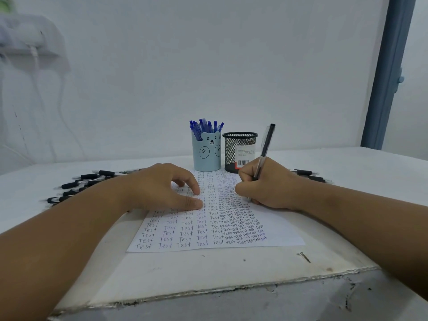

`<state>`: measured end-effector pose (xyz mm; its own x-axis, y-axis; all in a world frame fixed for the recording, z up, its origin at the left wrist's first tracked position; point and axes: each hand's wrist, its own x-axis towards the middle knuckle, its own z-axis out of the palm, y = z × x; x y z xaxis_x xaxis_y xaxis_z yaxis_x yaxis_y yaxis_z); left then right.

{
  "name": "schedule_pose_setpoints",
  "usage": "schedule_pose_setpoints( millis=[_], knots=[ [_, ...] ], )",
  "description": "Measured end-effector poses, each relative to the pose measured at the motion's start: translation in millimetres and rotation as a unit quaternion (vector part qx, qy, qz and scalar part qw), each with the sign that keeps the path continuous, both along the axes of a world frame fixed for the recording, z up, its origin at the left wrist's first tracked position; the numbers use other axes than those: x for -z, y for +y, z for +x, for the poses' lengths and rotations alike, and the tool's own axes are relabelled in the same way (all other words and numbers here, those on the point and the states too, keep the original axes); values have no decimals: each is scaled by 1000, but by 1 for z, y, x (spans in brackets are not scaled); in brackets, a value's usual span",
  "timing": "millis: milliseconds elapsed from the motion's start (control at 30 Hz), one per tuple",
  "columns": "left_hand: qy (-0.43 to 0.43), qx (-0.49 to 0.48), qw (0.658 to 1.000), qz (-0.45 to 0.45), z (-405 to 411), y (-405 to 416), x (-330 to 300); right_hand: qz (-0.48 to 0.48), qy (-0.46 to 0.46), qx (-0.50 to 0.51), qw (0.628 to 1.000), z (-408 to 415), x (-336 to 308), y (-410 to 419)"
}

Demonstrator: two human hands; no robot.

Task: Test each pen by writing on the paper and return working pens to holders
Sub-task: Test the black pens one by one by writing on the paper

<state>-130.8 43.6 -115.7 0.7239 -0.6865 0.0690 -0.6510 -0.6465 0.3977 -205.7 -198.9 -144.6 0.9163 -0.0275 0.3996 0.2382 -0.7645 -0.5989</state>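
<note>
White table, pen upright, tip down.

table | paper, blue holder, mesh holder (upright), loose pens

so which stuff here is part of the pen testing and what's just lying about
Job: black pen in right hand; paper under left hand; blue holder; mesh holder; loose black pens.
Lying about: wall socket and cable; blue door frame.

Soft, even, cool light; faint shadows on the tabletop. Corner at 10 o'clock is blurred; edges bend.
</note>
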Motion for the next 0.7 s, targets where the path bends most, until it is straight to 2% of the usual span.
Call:
schedule_pose_setpoints(
  millis=[700],
  knots=[
    [3,15,1000,-2,1,0,0,34,21,-22,999,1,2,0]
  ],
)
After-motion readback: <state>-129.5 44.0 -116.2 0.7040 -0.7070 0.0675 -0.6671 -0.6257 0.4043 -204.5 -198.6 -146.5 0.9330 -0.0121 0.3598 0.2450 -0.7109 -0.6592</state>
